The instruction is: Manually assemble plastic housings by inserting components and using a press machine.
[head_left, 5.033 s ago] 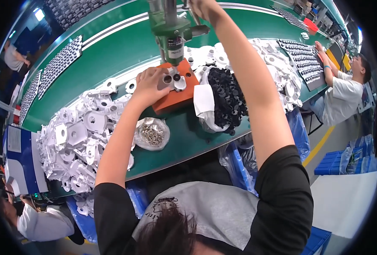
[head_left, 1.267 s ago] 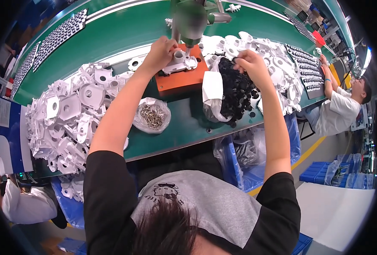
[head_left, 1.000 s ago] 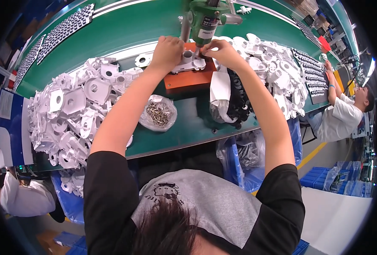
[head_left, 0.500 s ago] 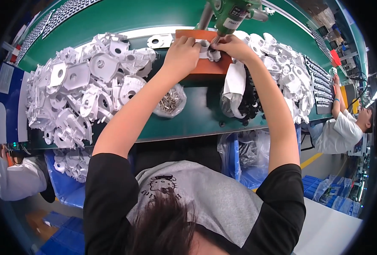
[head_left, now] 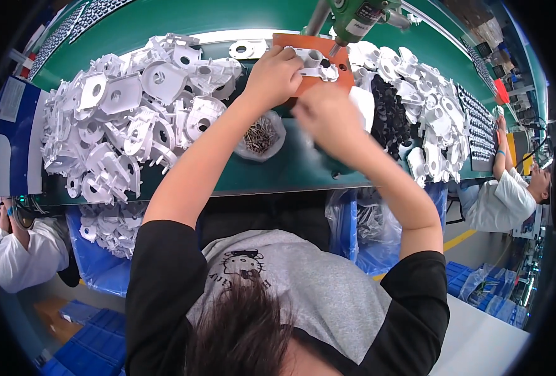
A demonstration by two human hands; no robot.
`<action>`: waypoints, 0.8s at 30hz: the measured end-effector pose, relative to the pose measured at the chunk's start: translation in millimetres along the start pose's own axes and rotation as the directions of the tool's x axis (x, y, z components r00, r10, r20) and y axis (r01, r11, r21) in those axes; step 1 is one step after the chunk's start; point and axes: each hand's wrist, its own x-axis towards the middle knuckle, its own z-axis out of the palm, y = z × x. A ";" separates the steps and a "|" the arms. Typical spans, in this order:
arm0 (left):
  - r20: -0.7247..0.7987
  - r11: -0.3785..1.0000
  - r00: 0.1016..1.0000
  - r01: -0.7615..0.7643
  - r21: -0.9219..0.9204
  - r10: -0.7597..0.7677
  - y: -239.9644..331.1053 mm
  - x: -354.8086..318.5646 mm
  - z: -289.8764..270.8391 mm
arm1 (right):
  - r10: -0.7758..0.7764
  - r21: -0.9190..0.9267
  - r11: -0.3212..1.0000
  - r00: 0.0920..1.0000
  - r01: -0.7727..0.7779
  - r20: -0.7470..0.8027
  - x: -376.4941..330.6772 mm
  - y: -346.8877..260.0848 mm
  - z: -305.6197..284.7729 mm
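Observation:
On an orange fixture board (head_left: 288, 40) lies a white plastic part (head_left: 313, 59) with a round collar. A small black piece (head_left: 325, 63) sits on it beside the collar. My left hand (head_left: 274, 76) is closed on the part's left end, fingertips partly hidden from view. Smeared by motion, my right hand (head_left: 328, 116) is in front of the board, to the right of a clear bag of small metal screws (head_left: 260, 136); its fingers cannot be made out. Over the board's right side hangs the tip of a green machine head (head_left: 351, 22).
Heaped white plastic parts (head_left: 124, 94) cover the left bench; another heap (head_left: 438, 119) lies right, beside a pile of black pieces (head_left: 387, 116). One white part (head_left: 248, 49) lies left of the board. Blue bins (head_left: 102, 266) stand below the bench edge. Co-workers sit at both sides.
My right hand has left the white part and moved down toward the screw bag. My left hand has stayed on the part. The whole view has shifted slightly.

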 end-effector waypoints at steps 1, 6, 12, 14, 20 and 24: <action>0.002 1.000 1.000 0.004 -0.005 -0.004 1.1 1.6 4.0 | -0.069 -0.011 0.997 0.989 0.071 0.129 -10.4 -13.4 8.3; -0.009 1.000 1.000 0.006 -0.018 -0.006 4.7 4.0 8.1 | -0.172 0.098 0.982 0.977 0.160 0.129 -25.8 -35.5 57.8; -0.002 1.000 1.000 0.011 -0.024 -0.011 5.8 4.1 4.7 | -0.140 0.188 0.978 0.944 0.086 0.300 -16.9 -28.6 54.2; 0.010 0.999 0.999 0.033 -0.017 -0.033 6.3 3.6 4.1 | -0.149 0.248 0.966 0.934 0.068 0.325 -13.5 -27.1 51.7; 0.023 0.997 0.999 0.044 -0.067 -0.043 7.4 4.5 1.6 | -0.079 0.392 0.920 0.975 -0.009 0.207 -6.8 -28.1 50.1; 0.026 0.997 0.999 0.040 -0.059 -0.038 5.1 4.2 4.2 | -0.089 0.605 0.791 0.962 -0.088 0.257 -2.8 -5.3 18.5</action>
